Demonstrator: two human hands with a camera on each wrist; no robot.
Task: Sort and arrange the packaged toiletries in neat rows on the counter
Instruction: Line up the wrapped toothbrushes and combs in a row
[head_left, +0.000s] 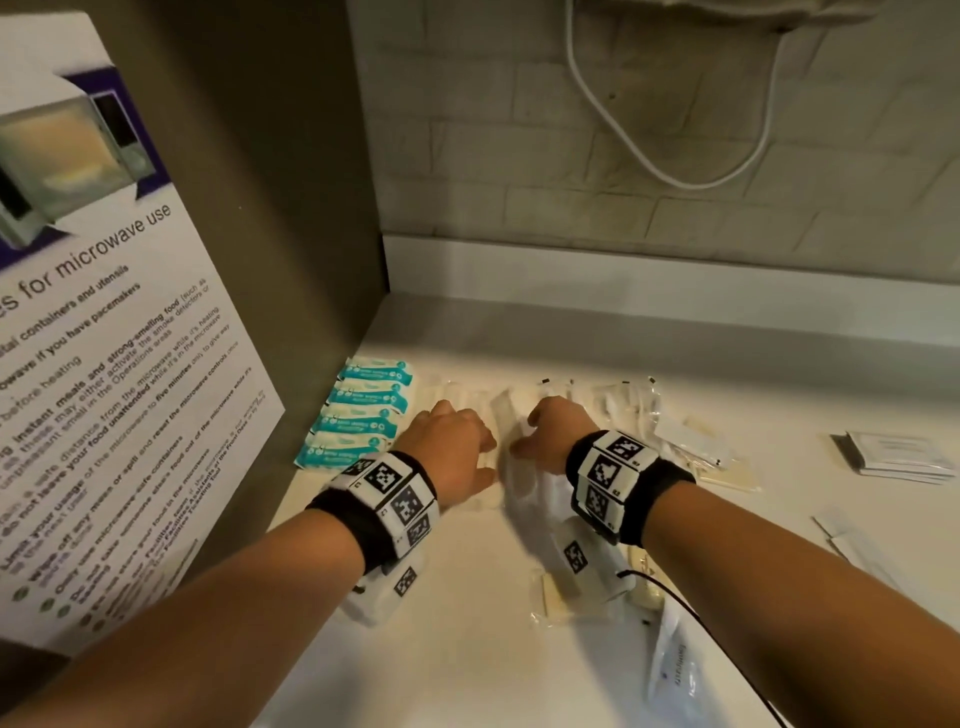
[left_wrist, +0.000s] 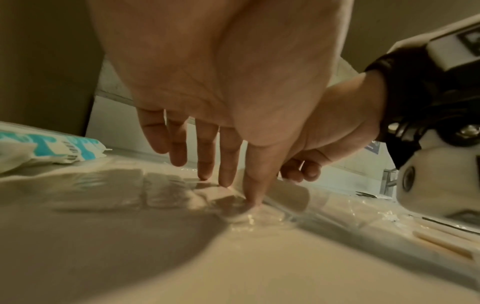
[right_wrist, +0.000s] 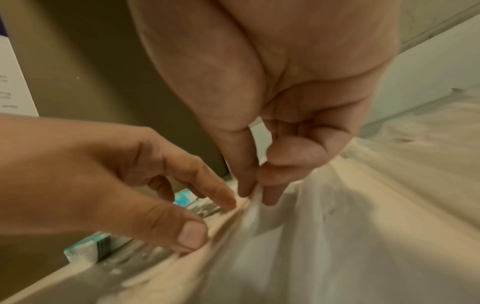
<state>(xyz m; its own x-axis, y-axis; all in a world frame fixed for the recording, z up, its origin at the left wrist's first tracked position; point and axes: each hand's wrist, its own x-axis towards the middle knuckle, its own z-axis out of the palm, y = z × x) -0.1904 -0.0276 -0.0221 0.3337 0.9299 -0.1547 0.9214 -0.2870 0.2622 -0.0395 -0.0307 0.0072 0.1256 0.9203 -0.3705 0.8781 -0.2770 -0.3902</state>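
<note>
Here we are working at the fingertips first. Our left hand (left_wrist: 223, 86) is spreading its fingers (left_wrist: 228, 164) nearly straight and pressing their tips down on the clear-wrapped packets (left_wrist: 166, 189) lying flat on the counter (head_left: 457, 623), with the thumb set down at the near edge of the film. We are judging that this flat press is pinning the laid row in place while the next piece goes in beside it. Our right hand (right_wrist: 280, 102) is curling its fingers, and the thumb and forefinger (right_wrist: 244, 176) are pinching the top edge of a long clear packet (head_left: 511, 447), which is hanging or trailing from that pinch toward us, right beside the left fingertips. We are probably holding it by the edge so it can be lowered straight and parallel to its neighbours.

Moving outward, the blue-and-white sachets (head_left: 358, 415) are lying in a tidy overlapping column against the cabinet side (head_left: 291, 208), just left of the left hand. More clear packets (head_left: 628, 405) are lying in a looser run to the right, and a small stack of white card packets (head_left: 898, 457) is sitting well apart near the right edge. Loose wrapped items (head_left: 571, 592) are waiting unsorted under our right wrist.
</note>
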